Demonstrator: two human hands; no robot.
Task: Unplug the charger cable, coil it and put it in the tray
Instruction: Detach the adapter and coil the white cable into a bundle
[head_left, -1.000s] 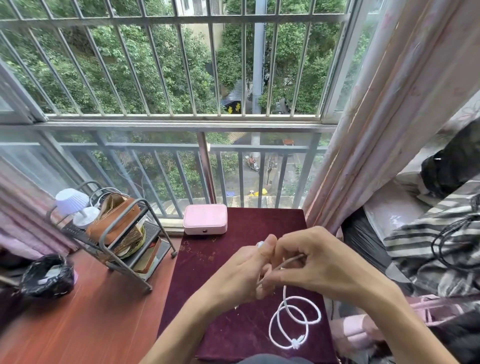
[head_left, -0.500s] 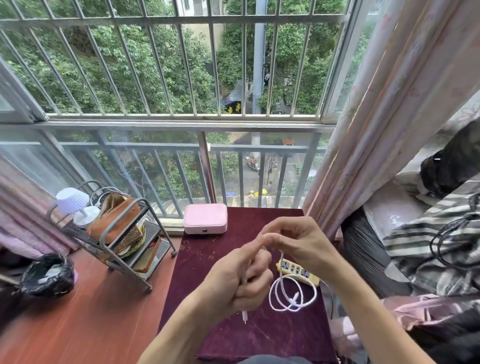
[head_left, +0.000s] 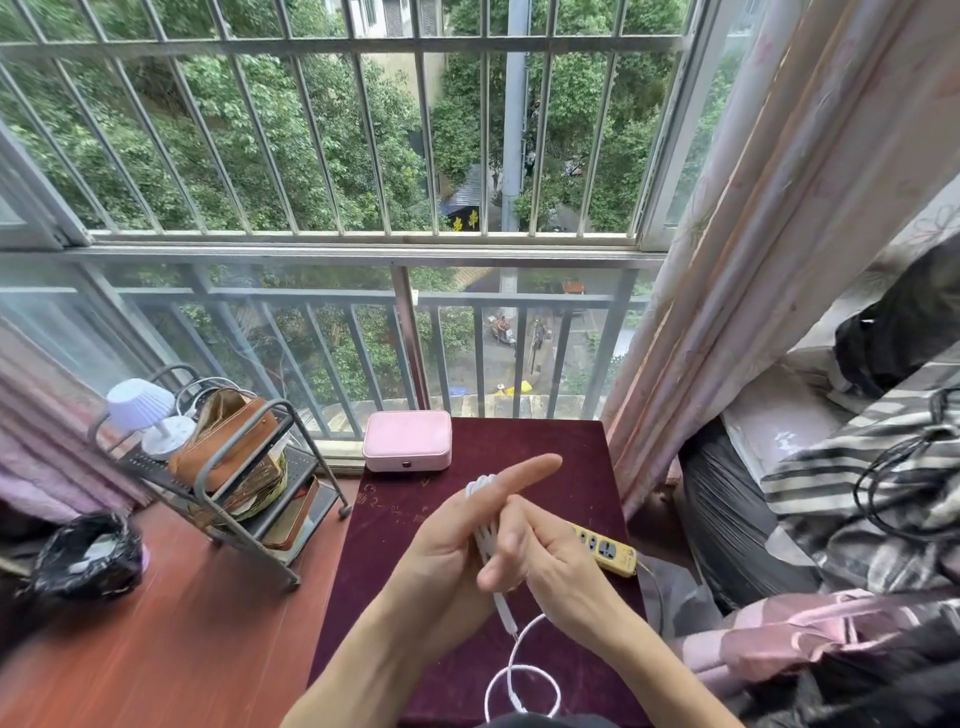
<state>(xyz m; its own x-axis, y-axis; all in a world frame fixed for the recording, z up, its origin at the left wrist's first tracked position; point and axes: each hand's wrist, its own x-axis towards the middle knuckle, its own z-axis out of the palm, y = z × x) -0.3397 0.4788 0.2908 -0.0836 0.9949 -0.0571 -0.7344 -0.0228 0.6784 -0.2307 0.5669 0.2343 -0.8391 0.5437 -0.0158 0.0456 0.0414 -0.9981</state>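
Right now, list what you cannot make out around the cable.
Head view only:
- Turns of the charger cable on the left hand: count hidden by the right hand.
- The cable's lower loop: cut off by the bottom edge.
- Near end of the power strip: behind the right hand.
- Contents of the pink box: hidden by its closed lid.

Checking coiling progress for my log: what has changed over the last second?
The white charger cable, whose loops hung below the right hand, is now wound in several turns round the left hand; one loop remains below. The right hand came down beside it, both holding on. The yellow power strip, pink box and maroon table stayed put.
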